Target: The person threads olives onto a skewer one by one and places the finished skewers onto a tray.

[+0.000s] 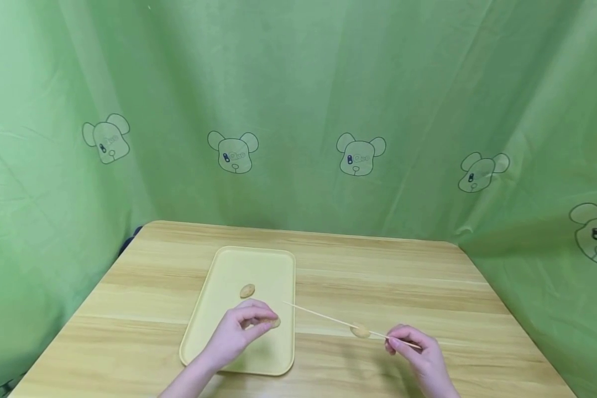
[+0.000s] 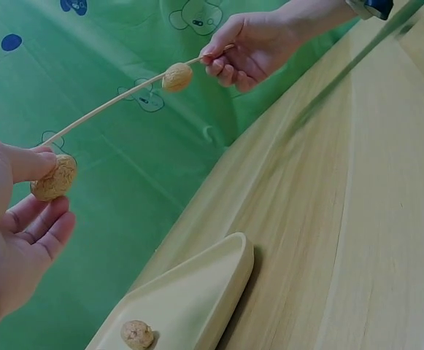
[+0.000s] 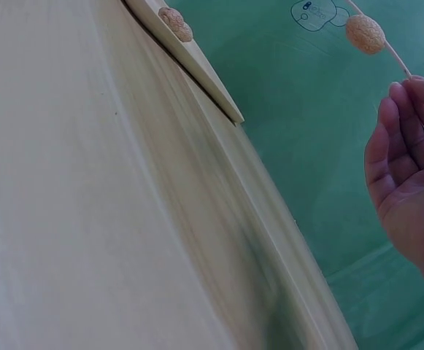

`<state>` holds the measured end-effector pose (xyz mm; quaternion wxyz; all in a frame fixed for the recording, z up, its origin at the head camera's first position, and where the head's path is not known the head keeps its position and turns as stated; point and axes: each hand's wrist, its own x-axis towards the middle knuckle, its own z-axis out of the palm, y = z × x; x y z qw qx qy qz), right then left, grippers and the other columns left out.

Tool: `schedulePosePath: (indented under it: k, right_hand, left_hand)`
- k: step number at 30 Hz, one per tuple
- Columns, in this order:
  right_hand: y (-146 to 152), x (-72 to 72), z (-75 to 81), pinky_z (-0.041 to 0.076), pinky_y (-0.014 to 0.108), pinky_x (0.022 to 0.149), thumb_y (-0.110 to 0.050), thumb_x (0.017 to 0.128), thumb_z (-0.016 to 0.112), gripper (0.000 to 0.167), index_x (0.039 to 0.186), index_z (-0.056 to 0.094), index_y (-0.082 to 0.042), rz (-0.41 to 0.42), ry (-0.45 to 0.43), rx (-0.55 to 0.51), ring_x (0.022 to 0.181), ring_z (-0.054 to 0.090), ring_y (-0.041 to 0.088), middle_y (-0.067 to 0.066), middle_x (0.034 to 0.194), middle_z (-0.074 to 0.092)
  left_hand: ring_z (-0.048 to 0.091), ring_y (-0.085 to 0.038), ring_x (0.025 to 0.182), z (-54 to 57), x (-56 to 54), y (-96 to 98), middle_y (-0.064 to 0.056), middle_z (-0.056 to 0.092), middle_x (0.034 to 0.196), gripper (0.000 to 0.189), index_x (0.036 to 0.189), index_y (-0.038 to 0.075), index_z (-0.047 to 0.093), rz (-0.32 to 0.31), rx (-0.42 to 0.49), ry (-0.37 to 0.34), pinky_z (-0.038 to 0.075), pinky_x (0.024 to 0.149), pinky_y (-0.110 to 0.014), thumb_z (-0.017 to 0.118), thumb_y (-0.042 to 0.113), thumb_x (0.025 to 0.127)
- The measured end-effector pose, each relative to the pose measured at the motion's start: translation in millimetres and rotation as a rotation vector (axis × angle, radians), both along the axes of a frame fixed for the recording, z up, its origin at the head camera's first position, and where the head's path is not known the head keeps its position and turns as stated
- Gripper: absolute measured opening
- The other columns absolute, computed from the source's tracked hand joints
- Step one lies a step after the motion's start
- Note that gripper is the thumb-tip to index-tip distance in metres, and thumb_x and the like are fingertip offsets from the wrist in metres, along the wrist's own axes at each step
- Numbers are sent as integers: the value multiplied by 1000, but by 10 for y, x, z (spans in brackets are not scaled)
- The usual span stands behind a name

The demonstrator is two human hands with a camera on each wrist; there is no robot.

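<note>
Evidently, the threading is standing at one out of three

One green curtain [image 1: 288,66] is hanging behind everything, showing four whole bear faces [image 1: 235,156] in the head view, with parts of others at the edges. In front of it, one wood-grain table [image 1: 378,276] is bearing one pale yellow tray [image 1: 258,265].

Two hands are working here. The left hand [image 1: 239,331] is hovering over the tray, pinching a ball between thumb and fingers; the right hand [image 1: 420,351], off to the tray's right, is pinching one thin wooden skewer [image 1: 323,315] near its end.

I'm counting three wrinkled tan balls. The threaded ball [image 1: 360,330] is sitting on the skewer, nearer the right hand; that one is looking done to me. Two are being left off: the pinched ball [image 2: 55,179], near the skewer's tip, though I can't tell whether they're touching, and the loose ball [image 1: 247,291], which is lying on the tray.
</note>
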<state>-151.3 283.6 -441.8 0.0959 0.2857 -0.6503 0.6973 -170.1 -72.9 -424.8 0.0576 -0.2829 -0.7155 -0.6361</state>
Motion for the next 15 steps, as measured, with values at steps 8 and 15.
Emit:
schedulePosePath:
  k: [8,15]
  right_hand:
    - [-15,18,-3,53,22,69,23,84,42,29,92,63,5,16,-22,-11,78,61,11,4,86,64]
    - [-17,36,-1,54,22,67,21,84,44,31,89,64,-1,12,-36,22,77,61,8,0,86,64]
  left_hand:
    - [57,-12,87,14,-2,-3,-19,60,100,27,108,-8,60,8,18,-1,51,76,-23,65,2,83]
    - [56,-13,89,23,6,-5,-20,60,99,23,101,-10,61,11,39,-27,51,78,-24,66,0,81]
